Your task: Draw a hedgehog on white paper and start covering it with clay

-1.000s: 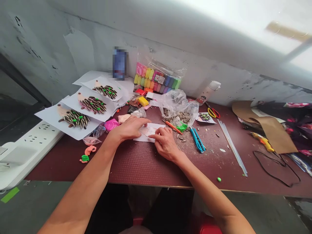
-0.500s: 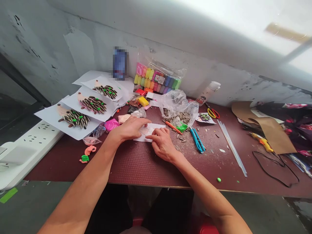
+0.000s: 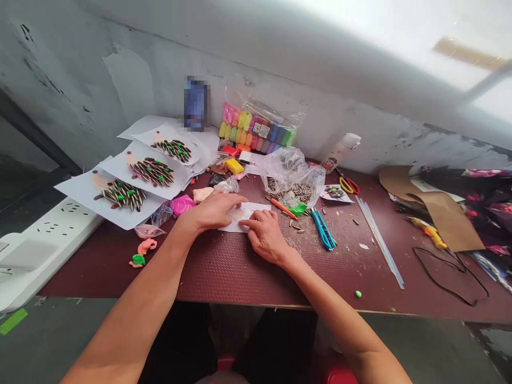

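Observation:
A small sheet of white paper (image 3: 258, 207) with faint, pale marks lies on the table in front of me. My left hand (image 3: 214, 210) rests across its left side, fingers reaching over the sheet and apart from one another; their undersides are hidden. From the right, my right hand (image 3: 264, 234) bears down on the lower part of the sheet. Its fingers are curled, with one digit stretched left toward the marks; anything under them is too small or hidden. Close beyond the left hand are a beige clay lump (image 3: 202, 194) and a pink clay lump (image 3: 183, 205).
Hedgehog pictures (image 3: 150, 170) made with seeds lie at left, above a power strip (image 3: 64, 224). Sunflower seeds (image 3: 301, 193), an orange stick (image 3: 284, 208), a blue utility knife (image 3: 323, 229), scissors (image 3: 349, 185), glue sticks (image 3: 380, 242) and a glue gun (image 3: 432, 233) spread rightward. Bagged clay (image 3: 260, 128) stands behind.
Both hands keep almost the same place on the paper. The whole view has shifted very slightly; nothing has visibly been picked up or let go.

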{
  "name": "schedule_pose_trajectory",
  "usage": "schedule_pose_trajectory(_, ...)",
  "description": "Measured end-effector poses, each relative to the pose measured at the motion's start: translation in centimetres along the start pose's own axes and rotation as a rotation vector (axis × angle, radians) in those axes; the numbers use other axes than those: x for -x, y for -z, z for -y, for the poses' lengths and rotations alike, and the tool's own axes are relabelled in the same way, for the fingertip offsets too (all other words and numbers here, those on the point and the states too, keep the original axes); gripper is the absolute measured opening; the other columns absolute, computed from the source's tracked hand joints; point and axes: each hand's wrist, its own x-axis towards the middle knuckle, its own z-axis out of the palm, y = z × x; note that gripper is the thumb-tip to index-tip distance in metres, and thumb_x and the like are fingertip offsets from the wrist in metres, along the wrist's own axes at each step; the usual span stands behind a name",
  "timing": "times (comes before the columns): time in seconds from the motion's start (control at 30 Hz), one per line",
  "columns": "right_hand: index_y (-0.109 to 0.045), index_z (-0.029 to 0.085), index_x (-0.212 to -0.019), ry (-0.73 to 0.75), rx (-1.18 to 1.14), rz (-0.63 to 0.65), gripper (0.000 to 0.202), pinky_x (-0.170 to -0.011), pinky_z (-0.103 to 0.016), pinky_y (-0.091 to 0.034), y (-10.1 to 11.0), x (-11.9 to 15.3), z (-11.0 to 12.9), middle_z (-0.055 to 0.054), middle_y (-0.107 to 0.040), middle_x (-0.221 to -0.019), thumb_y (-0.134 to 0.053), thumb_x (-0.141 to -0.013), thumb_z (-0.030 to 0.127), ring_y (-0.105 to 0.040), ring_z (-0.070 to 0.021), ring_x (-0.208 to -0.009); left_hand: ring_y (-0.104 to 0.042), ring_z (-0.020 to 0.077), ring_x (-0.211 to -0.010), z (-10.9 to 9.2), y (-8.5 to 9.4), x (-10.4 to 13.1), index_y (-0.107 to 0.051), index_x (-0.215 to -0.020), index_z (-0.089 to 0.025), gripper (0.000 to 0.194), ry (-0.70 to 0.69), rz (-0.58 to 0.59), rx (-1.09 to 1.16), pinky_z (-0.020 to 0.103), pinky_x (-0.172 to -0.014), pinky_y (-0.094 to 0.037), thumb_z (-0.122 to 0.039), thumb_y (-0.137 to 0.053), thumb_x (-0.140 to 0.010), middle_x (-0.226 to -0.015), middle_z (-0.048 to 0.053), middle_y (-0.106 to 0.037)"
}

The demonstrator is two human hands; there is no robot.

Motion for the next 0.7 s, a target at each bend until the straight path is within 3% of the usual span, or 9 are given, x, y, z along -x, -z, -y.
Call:
schedule_pose_trajectory(0.2, -0.076, 0.022, -0.109, 0.017, 0.065, -0.108, 0.034, -0.092, -0.039, -0.03, 0.35, 0.21, -0.62, -0.006, -0.06, -0.093, -0.051, -0.089, 0.011, -0.049, -0.0207, -0.091, -0.055, 0.0285, -0.127, 0.17, -0.12, -0.04, -0.057, -0.139, -0.023, 0.072, -0.007, -0.012, 0.017, 0.041, -0.112, -0.039, -0.005, -0.054, -0.069, -0.134, 0.006, -0.067)
schedule_pose_trajectory(0.37, -0.073, 0.029, -0.118, 0.159, 0.266, -0.021, 0.036, -0.094, -0.042, -0.028, 0.58, 0.41, -0.55, -0.007, -0.06, -0.102, -0.056, -0.089, 0.016, -0.044, -0.0231, -0.093, -0.056, 0.0288, -0.126, 0.41, -0.26, -0.05, -0.057, -0.139, -0.024, 0.072, -0.031, -0.025, 0.035, 0.042, -0.111, -0.04, -0.006, -0.055, -0.07, -0.133, 0.007, -0.068)
schedule_pose_trajectory(0.53, -0.071, 0.026, -0.119, 0.163, 0.378, 0.02, 0.034, -0.095, -0.043, -0.027, 0.47, 0.22, -0.25, -0.01, -0.06, -0.105, -0.056, -0.089, 0.017, -0.042, -0.0246, -0.095, -0.056, 0.0284, -0.127, 0.31, -0.27, -0.15, -0.057, -0.139, -0.022, 0.071, -0.019, -0.018, 0.022, 0.04, -0.11, -0.041, -0.006, -0.054, -0.07, -0.134, 0.007, -0.067)
schedule_pose_trajectory(0.7, -0.072, 0.025, -0.116, 0.156, 0.347, 0.007, 0.032, -0.095, -0.043, -0.028, 0.47, 0.36, -0.39, -0.01, -0.06, -0.105, -0.056, -0.089, 0.016, -0.042, -0.0247, -0.095, -0.056, 0.0286, -0.126, 0.21, -0.2, -0.06, -0.057, -0.139, -0.023, 0.073, -0.005, -0.019, 0.026, 0.04, -0.11, -0.041, -0.005, -0.054, -0.069, -0.133, 0.006, -0.068)
